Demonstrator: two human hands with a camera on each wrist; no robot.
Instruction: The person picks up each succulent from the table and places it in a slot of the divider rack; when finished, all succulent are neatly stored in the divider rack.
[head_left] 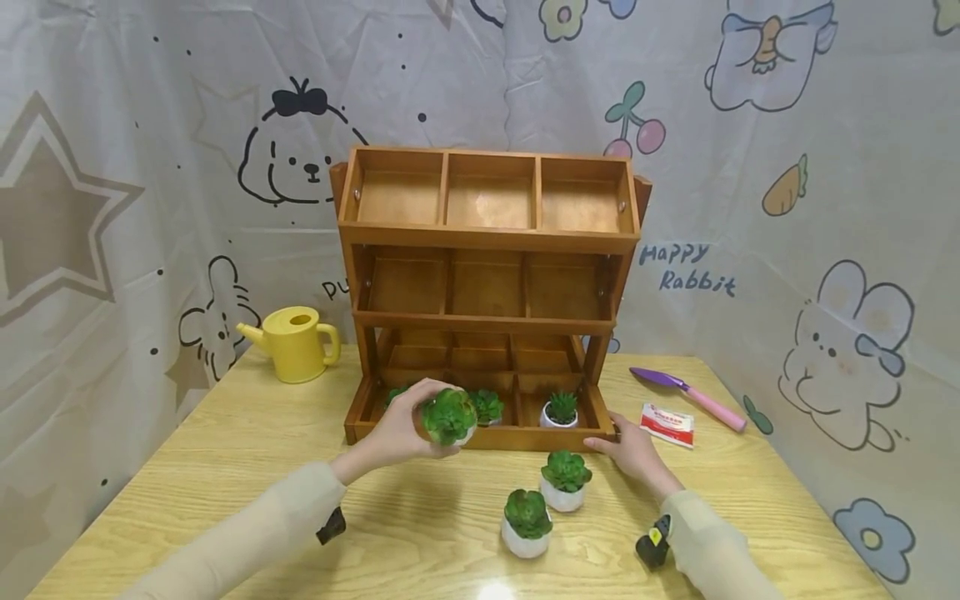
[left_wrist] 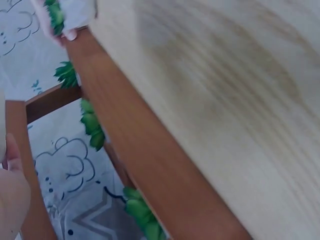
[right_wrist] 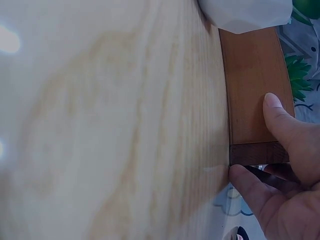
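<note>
My left hand holds a potted succulent with round green leaves and a white pot, in front of the bottom tier of a brown wooden plant shelf. In the left wrist view, only part of that hand shows at the left edge. At the shelf's lower right front corner, my right hand grips the wood, its thumb on the front board. A spiky succulent stands in the bottom tier's right compartment, and a leafy one sits further left. Another succulent is mostly hidden behind my left hand.
Two potted succulents stand on the table in front of the shelf. A yellow watering can is at the back left. To the right lie a purple and pink trowel and a red-and-white packet.
</note>
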